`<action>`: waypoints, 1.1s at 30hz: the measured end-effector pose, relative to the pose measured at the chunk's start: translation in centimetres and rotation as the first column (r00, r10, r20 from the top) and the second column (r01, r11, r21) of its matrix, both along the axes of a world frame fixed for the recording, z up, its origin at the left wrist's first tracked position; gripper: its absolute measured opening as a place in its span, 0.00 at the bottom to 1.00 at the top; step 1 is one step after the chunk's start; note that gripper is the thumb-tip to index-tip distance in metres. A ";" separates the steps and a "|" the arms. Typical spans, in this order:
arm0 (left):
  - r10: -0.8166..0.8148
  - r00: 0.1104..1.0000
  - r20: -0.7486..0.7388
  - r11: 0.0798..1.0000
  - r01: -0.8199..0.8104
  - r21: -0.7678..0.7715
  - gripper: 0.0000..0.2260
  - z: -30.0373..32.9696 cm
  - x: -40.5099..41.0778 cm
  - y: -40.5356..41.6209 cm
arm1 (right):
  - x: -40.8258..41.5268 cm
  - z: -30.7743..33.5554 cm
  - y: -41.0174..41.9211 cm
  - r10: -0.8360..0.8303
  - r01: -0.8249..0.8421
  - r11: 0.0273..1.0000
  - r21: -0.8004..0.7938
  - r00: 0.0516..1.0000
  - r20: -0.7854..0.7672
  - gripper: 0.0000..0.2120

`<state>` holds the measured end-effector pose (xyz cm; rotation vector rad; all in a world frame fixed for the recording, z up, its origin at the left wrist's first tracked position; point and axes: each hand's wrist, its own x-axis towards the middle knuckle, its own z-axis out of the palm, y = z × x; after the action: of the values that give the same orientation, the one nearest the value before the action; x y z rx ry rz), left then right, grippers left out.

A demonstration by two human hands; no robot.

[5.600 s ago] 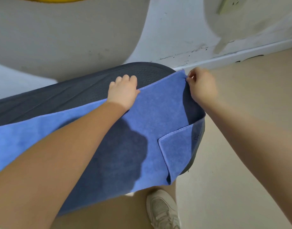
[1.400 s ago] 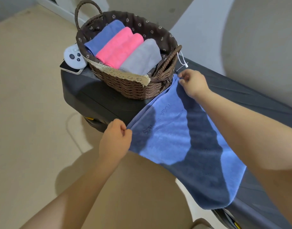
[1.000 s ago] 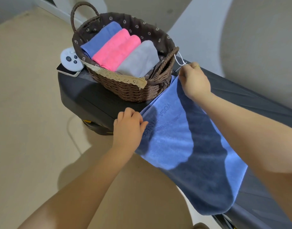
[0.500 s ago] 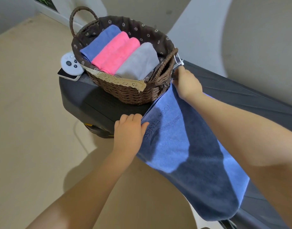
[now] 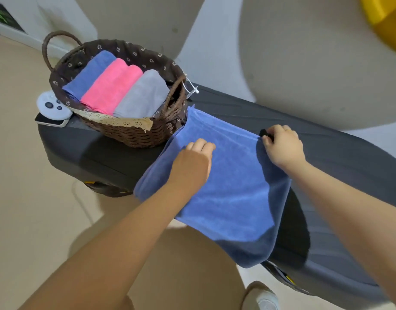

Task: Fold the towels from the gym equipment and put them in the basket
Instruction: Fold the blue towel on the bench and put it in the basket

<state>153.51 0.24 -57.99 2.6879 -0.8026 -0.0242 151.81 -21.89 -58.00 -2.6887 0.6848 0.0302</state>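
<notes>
A blue towel (image 5: 228,198) lies folded over on the dark treadmill belt (image 5: 340,157), its near part hanging off the edge. My left hand (image 5: 192,162) rests on the towel's upper left area, fingers bent down onto the cloth. My right hand (image 5: 282,146) pinches the towel's far right corner at the fold. The brown wicker basket (image 5: 134,133) stands just left of the towel and holds rolled blue, pink and grey towels (image 5: 116,86).
A white controller (image 5: 50,106) on a phone lies at the treadmill's left end beside the basket. A wall rises behind the belt, with something yellow (image 5: 385,16) at the top right. Beige floor (image 5: 24,175) spreads to the left; my shoe (image 5: 266,300) shows below.
Both hands carried the towel's left end over to the right, folding it in half. My right hand moved from the basket handle to the belt's middle; my left hand went onto the towel.
</notes>
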 end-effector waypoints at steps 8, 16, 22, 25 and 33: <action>-0.055 0.986 -0.156 0.959 0.095 0.265 0.24 -1.3 3.2 -6.1 | -4.9 0.0 -4.6 -0.238 0.236 0.940 0.246 0.971 -0.023 0.06; -0.013 0.992 -0.124 0.910 0.063 0.411 0.17 -0.1 8.5 -7.4 | -4.6 0.7 -5.5 -0.171 0.173 0.953 0.250 0.985 -0.031 0.06; -0.111 0.994 0.012 0.855 0.090 0.510 0.10 -0.5 9.8 -7.1 | -4.0 1.0 -5.5 -0.202 0.195 0.944 0.266 0.979 0.002 0.04; -0.185 0.982 0.042 0.835 0.134 0.534 0.11 -0.4 10.5 -6.9 | -4.6 1.0 -6.1 -0.252 0.227 0.922 0.314 0.967 0.042 0.03; -0.433 0.901 0.034 0.828 0.382 0.410 0.04 1.8 9.4 -9.9 | -8.9 2.1 -10.0 -0.293 0.285 0.948 0.143 0.955 0.038 0.11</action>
<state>162.92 -9.61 -56.20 2.8391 -1.5566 -0.1333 142.94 -31.84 -55.88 -2.4248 1.0131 -0.0745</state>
